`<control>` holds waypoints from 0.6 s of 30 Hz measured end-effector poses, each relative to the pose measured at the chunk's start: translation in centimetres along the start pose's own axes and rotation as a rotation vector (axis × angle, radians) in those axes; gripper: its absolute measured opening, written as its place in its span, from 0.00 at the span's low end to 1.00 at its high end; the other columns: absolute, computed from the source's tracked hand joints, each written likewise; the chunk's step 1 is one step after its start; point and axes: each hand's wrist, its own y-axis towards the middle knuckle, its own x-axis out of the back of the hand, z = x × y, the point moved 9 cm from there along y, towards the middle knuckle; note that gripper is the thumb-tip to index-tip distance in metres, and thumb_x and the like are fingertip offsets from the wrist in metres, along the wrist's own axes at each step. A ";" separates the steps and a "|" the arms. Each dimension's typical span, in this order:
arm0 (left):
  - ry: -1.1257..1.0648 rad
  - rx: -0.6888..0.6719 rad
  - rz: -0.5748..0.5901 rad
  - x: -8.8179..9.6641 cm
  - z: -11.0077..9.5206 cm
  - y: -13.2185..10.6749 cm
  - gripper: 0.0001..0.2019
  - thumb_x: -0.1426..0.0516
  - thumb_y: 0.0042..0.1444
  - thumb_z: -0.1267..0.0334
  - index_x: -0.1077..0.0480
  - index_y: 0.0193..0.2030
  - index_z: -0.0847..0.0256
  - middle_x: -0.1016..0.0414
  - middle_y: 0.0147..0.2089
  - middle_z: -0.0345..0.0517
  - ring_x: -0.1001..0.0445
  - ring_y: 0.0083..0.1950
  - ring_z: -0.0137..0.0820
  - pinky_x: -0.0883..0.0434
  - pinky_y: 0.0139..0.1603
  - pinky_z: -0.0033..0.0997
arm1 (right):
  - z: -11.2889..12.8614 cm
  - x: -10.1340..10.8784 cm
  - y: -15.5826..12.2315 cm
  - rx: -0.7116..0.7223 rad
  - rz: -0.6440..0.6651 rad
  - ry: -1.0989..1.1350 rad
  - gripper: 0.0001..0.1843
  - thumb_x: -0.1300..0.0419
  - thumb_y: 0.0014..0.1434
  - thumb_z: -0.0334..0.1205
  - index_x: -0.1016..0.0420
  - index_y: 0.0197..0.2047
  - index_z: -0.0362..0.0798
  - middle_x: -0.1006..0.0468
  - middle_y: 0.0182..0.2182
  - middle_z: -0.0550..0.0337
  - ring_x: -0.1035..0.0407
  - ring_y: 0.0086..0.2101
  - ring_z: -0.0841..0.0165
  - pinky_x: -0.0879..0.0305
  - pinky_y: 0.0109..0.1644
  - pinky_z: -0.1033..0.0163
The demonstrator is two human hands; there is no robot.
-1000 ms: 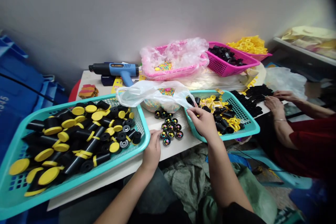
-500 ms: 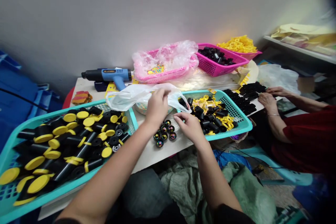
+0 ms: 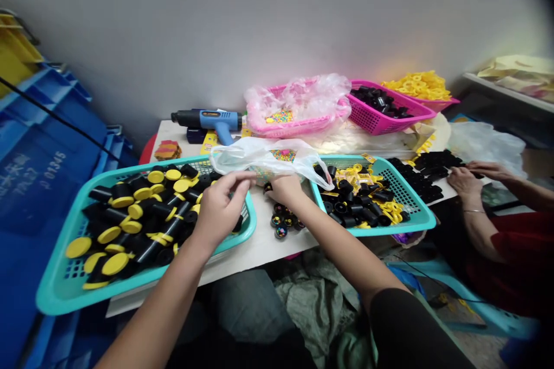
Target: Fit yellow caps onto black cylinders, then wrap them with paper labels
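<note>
Head camera view: I see the person's left hand (image 3: 220, 213) raised over the near teal basket, its fingers (image 3: 240, 180) half curled and slightly apart, with nothing visible in their hold. The right hand (image 3: 285, 189) reaches just under the edge of a white plastic bag (image 3: 268, 155), and I cannot tell whether its fingertips (image 3: 277, 183) grip anything. Just below that hand, small black rings with coloured beads (image 3: 281, 225) sit in a loose cluster on the white tabletop (image 3: 264, 248). To the left, the teal basket (image 3: 147, 278) holds a heap of black cylinders with yellow caps (image 3: 123, 196). To the right, a second teal basket (image 3: 407, 213) carries black cylinders mixed with yellow plastic pieces (image 3: 355, 181). Farther back I find a blue heat gun (image 3: 212, 119), a pink basket of beads under clear plastic (image 3: 277, 118), and a magenta basket of black parts (image 3: 381, 124). At the far right, a co-worker's two hands (image 3: 465, 181) rest on rows of black pieces (image 3: 435, 164). Blue crates (image 3: 43, 155) stand at the left.
</note>
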 end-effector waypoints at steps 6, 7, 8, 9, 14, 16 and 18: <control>-0.050 0.083 0.017 2.7 2.2 -5.6 0.10 0.46 0.60 0.61 0.25 0.43 0.57 0.19 0.35 0.43 0.20 0.37 0.33 0.24 0.40 0.30 | 2.4 -1.7 -0.1 0.062 0.071 -0.016 0.20 0.40 0.55 0.48 0.21 0.47 0.46 0.18 0.41 0.46 0.24 0.42 0.55 0.31 0.46 0.57; -0.051 0.082 0.021 2.9 2.3 -6.3 0.10 0.47 0.60 0.61 0.25 0.42 0.57 0.19 0.35 0.43 0.20 0.37 0.32 0.24 0.40 0.30 | 2.7 -1.9 -0.3 0.081 0.091 -0.013 0.20 0.38 0.54 0.48 0.21 0.47 0.48 0.18 0.39 0.48 0.24 0.40 0.56 0.31 0.45 0.58; -0.048 0.078 0.028 3.1 2.4 -7.0 0.10 0.47 0.60 0.61 0.25 0.42 0.57 0.19 0.35 0.43 0.20 0.37 0.32 0.24 0.40 0.29 | 2.9 -1.9 -0.4 0.095 0.107 -0.012 0.19 0.37 0.53 0.47 0.21 0.47 0.50 0.18 0.39 0.50 0.24 0.40 0.56 0.31 0.44 0.59; -0.039 0.072 0.041 3.3 2.5 -7.7 0.10 0.47 0.61 0.62 0.25 0.42 0.56 0.19 0.36 0.43 0.20 0.37 0.32 0.24 0.40 0.29 | 2.8 -1.8 -0.5 0.101 0.117 -0.013 0.19 0.36 0.52 0.46 0.21 0.48 0.50 0.18 0.39 0.50 0.24 0.40 0.57 0.31 0.44 0.59; 0.057 -0.047 0.107 3.6 1.7 -9.3 0.08 0.46 0.61 0.64 0.25 0.42 0.56 0.19 0.39 0.43 0.21 0.40 0.31 0.26 0.42 0.28 | 0.5 -0.5 0.1 0.046 0.079 -0.041 0.10 0.39 0.57 0.35 0.20 0.41 0.45 0.19 0.42 0.45 0.27 0.46 0.54 0.34 0.49 0.57; 0.109 -0.134 0.104 3.5 0.9 -8.6 0.09 0.47 0.61 0.65 0.25 0.41 0.56 0.20 0.39 0.44 0.23 0.41 0.32 0.27 0.43 0.29 | 0.3 -1.0 0.4 0.042 0.078 -0.036 0.09 0.40 0.59 0.35 0.20 0.39 0.42 0.21 0.42 0.44 0.28 0.46 0.55 0.34 0.51 0.56; 0.208 -0.206 0.105 2.8 0.1 -6.9 0.09 0.47 0.61 0.64 0.25 0.41 0.57 0.21 0.40 0.46 0.25 0.43 0.34 0.29 0.46 0.34 | 0.8 -2.0 0.8 0.050 0.086 -0.021 0.12 0.41 0.62 0.39 0.24 0.44 0.40 0.23 0.44 0.46 0.28 0.45 0.59 0.33 0.51 0.54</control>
